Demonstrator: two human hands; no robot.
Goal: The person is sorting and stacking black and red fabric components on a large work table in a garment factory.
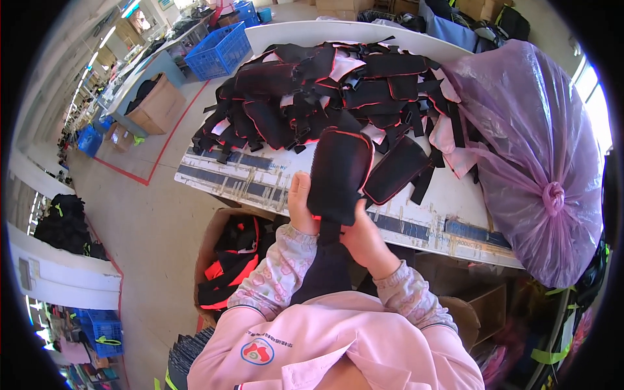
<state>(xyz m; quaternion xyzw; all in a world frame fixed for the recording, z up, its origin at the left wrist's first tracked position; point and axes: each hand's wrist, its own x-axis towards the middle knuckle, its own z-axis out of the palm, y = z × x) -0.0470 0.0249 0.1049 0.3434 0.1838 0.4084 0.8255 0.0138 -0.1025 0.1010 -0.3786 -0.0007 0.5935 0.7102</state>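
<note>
A black padded panel (341, 172) with red edging and rounded corners is held upright at the near edge of the table. My left hand (302, 205) is closed along its left side, fingers partly behind it. At its lower right corner, my right hand (365, 235) grips with the thumb in front. A black strap (329, 232) hangs from the panel's lower end between my hands. Just right of it lies a similar black pad (398, 170) with red edging. Behind, a heap of black padded pieces (273, 78) with straps, buckles and pale undersides covers the table.
The white table (260, 185) has a worn, taped front edge. A tied purple plastic bag (520, 130) bulges over its right end. Below the left front stands a cardboard box (208, 260) with black and red pieces. A blue crate (218, 52) sits beyond the table.
</note>
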